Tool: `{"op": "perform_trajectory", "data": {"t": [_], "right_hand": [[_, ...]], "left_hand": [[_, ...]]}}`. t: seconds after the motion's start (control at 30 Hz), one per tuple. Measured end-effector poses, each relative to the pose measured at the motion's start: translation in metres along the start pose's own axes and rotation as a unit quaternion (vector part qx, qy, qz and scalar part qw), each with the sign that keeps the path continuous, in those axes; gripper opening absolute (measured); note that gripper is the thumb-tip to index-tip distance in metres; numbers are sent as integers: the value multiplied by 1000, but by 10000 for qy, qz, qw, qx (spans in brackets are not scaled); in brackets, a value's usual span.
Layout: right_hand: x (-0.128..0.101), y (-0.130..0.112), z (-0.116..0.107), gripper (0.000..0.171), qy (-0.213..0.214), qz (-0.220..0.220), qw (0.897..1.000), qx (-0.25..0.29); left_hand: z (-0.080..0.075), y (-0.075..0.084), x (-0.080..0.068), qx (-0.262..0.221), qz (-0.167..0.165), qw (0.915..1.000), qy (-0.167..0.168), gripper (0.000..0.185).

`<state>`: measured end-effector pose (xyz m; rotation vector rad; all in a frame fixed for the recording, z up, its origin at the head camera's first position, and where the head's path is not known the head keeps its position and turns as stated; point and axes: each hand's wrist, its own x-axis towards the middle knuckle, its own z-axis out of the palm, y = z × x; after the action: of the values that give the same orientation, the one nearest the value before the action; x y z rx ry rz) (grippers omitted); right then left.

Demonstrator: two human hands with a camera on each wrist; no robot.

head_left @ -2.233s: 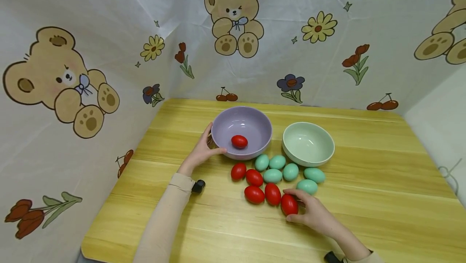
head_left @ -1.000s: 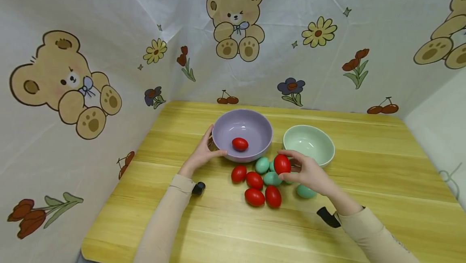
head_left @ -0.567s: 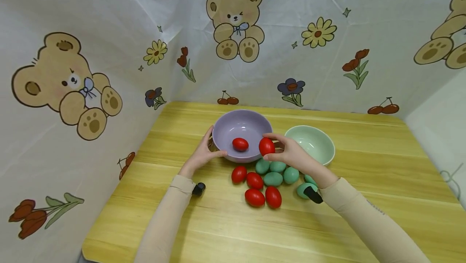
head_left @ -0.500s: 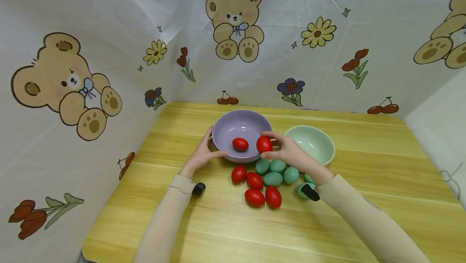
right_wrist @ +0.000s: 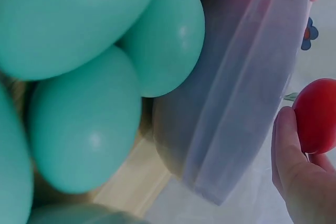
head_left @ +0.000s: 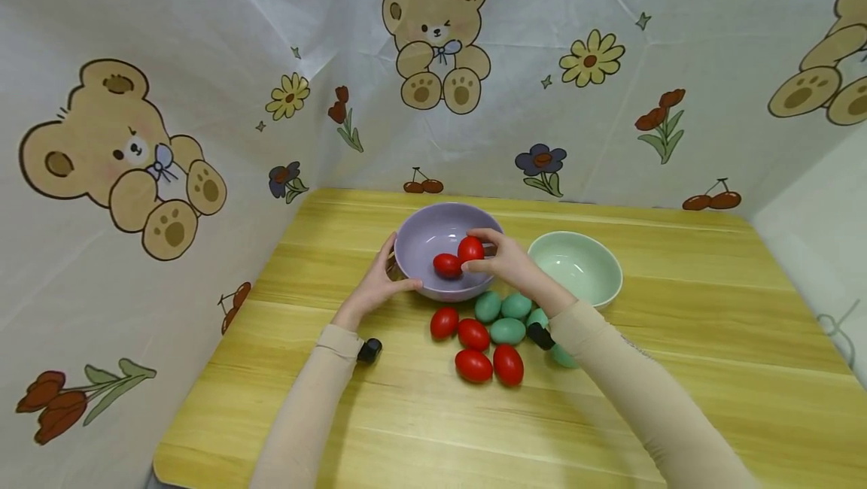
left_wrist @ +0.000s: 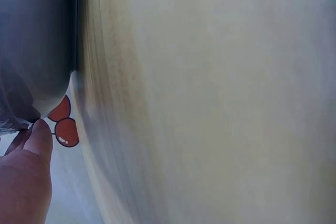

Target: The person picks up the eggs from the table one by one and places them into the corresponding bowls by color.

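My left hand [head_left: 374, 287] grips the left side of a purple bowl [head_left: 423, 227], its thumb along the near rim and its fingers round the outer wall. Over the inside of that bowl, my right hand [head_left: 508, 259] pinches a red egg [head_left: 470, 248] between thumb and fingers; the right wrist view shows this red egg [right_wrist: 317, 116] above the bowl's rim. Another red egg [head_left: 446, 265] lies in the bowl, just left of the held one. Part of the left hand [left_wrist: 31, 166] appears against the bowl's outer wall [left_wrist: 37, 40] in the left wrist view.
Several loose red eggs [head_left: 473, 365] lie on the wooden table [head_left: 400, 429] in front of the purple bowl. Beside them are several teal eggs [head_left: 508, 332], some hidden under the right forearm. A pale green bowl [head_left: 576, 271] stands to the right. Behind hangs a bear-patterned cloth [head_left: 474, 150].
My right hand has picked up a red egg from the table's front row and carried it up and left over the purple bowl. The left hand has stayed on the bowl.
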<state>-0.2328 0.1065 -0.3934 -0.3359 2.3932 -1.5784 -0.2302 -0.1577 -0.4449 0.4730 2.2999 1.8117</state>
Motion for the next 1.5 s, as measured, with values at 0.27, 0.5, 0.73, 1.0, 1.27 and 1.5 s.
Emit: {"op": "perform_trajectory", "data": {"t": [0.27, 0.5, 0.73, 1.0, 1.27, 1.5], "right_hand": [[25, 4, 11, 66, 404, 145, 9990, 94], [42, 6, 20, 65, 716, 507, 9957, 281], [57, 7, 32, 64, 954, 929, 9906, 307], [65, 11, 39, 66, 1057, 1202, 9865, 356], [68, 16, 41, 62, 974, 1823, 9775, 429], [70, 20, 42, 63, 835, 2078, 9744, 177]], "left_hand": [[0, 0, 0, 32, 60, 10000, 8, 105], [-1, -2, 1, -8, 3, 10000, -27, 104], [-3, -17, 7, -54, -16, 10000, 40, 107], [-2, -32, 11, 130, 47, 9997, 218, 107], [-3, -10, 3, 21, -23, 10000, 58, 108], [-1, 4, -1, 118, -9, 9999, -15, 103]]}}
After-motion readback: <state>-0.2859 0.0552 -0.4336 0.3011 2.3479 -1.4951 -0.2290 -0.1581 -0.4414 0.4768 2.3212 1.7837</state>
